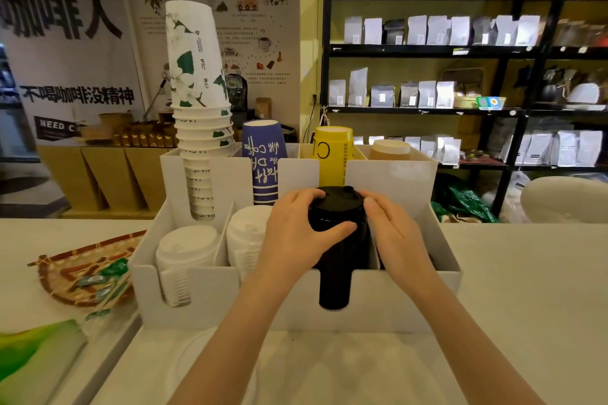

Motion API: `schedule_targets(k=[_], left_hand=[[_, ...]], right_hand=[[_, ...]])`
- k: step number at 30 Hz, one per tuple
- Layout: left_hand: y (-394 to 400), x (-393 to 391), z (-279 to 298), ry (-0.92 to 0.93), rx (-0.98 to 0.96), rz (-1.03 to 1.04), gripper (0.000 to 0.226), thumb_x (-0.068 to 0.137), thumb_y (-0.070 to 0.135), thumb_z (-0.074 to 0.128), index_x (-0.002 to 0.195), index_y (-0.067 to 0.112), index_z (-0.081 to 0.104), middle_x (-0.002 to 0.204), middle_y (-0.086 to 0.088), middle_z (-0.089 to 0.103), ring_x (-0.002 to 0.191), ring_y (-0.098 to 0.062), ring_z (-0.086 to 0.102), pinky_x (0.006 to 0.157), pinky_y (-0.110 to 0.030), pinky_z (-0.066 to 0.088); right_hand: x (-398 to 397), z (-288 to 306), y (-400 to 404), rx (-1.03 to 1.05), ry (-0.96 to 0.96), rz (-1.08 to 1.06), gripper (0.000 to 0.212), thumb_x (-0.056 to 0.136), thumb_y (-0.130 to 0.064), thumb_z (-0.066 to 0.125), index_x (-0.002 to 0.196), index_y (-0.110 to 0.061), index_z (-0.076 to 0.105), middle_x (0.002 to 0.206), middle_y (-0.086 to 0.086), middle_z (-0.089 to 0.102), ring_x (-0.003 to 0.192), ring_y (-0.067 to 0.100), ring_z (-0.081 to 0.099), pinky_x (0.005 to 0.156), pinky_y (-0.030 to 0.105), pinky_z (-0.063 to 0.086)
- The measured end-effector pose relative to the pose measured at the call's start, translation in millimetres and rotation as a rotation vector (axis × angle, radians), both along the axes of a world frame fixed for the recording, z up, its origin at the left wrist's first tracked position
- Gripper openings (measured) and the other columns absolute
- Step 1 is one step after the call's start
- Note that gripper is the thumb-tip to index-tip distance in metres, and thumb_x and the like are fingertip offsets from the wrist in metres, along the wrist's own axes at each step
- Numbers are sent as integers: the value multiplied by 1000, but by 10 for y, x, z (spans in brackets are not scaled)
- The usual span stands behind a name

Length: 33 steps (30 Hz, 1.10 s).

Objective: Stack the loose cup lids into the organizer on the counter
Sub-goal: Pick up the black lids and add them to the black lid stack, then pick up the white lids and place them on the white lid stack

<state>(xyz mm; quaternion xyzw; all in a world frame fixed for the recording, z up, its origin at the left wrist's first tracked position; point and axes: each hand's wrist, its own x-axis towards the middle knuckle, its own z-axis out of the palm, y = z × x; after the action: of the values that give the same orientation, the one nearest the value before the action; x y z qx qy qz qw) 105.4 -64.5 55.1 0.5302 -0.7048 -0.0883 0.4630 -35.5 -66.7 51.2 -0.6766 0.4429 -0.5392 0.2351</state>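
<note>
Currently, hands: the black lid stack (335, 240) is being gripped by both.
Left hand (296, 233): being pressed on the stack's left side.
Right hand (391, 233): being pressed on its right.
Stack: being held in the white organizer (394, 299) on the worktop (526, 273), third front slot, beside white lids (187, 250).

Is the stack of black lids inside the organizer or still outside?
Inside: the black lids show through the front slot of the white organizer.

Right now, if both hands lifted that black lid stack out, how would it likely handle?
The black lid stack is probably light, being thin nested plastic. It stands tall and narrow, so it may lean or separate. Its glossy surface looks slippery, hence left hand and right hand on either side.
</note>
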Motion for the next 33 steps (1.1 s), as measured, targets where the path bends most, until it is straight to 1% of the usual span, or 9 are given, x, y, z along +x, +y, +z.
schedule_targets(k=[3, 6, 9, 15, 18, 21, 24, 28, 33], left_hand=[[34, 49, 2, -110, 44, -57, 63, 73, 40, 66, 128, 23, 40, 130, 2, 49, 116, -12, 43, 92, -20, 33], [131, 157, 58, -102, 76, -117, 60, 78, 37, 62, 131, 23, 37, 135, 4, 46, 113, -5, 40, 85, -11, 32], [248, 319, 118, -22, 58, -99, 56, 80, 39, 59, 130, 25, 39, 136, 5, 45, 120, -9, 41, 93, -21, 31], [606, 735, -3, 86, -29, 41, 43, 83, 37, 54, 125, 29, 44, 130, 5, 50, 111, -4, 43, 89, -23, 37], [795, 980, -145, 57, 0, 183, 48, 83, 38, 52, 128, 27, 40, 137, 2, 46, 119, -11, 42, 98, -34, 36], [975, 1200, -348, 27, 83, 253, 61, 76, 52, 54, 130, 32, 36, 141, 3, 41, 125, -15, 39, 101, -39, 35], [1152, 1309, -539, 28, 217, 216, 79, 63, 65, 53, 132, 36, 29, 144, 6, 34, 125, -8, 33, 105, -40, 33], [1314, 1307, -783, 5, 336, 168, 90, 60, 65, 60, 136, 39, 19, 148, 11, 24, 129, -6, 26, 107, -33, 26], [1379, 1299, -942, -75, 465, 114, 116, 49, 56, 77, 139, 35, 8, 152, 12, 15, 136, -9, 21, 111, -32, 24]], right_hand=[[-10, 8, 8, 20, 27, 8, 34, 93, -21, 38, 124, -16, 51, 104, -10, 61, 104, -6, 53, 78, 0, 39], [28, 30, 56, 32, 19, -22, 43, 93, -24, 41, 135, -16, 38, 136, 2, 48, 128, 15, 41, 102, 24, 31], [93, 96, 143, -83, 60, -80, 47, 91, -24, 44, 137, -18, 33, 142, 3, 42, 131, 16, 36, 109, 33, 28], [333, 128, 441, -232, 107, 2, 52, 89, -22, 49, 137, -21, 31, 135, 0, 47, 121, 10, 41, 105, 31, 34], [511, 54, 585, -218, 128, 135, 53, 89, -21, 49, 138, -24, 29, 126, -10, 47, 115, 5, 44, 93, 14, 38], [683, -125, 658, -169, 161, 281, 51, 89, -25, 48, 136, -27, 29, 120, -14, 47, 108, 5, 49, 91, 23, 43], [820, -337, 684, -70, 207, 390, 50, 90, -26, 47, 136, -28, 28, 118, -12, 50, 102, 2, 51, 82, 15, 41], [895, -554, 666, 65, 296, 482, 47, 89, -25, 48, 133, -31, 32, 116, -8, 53, 96, -4, 51, 75, 11, 40], [911, -773, 643, 183, 380, 460, 45, 89, -28, 48, 132, -26, 38, 118, 0, 56, 101, 12, 54, 87, 23, 40]])
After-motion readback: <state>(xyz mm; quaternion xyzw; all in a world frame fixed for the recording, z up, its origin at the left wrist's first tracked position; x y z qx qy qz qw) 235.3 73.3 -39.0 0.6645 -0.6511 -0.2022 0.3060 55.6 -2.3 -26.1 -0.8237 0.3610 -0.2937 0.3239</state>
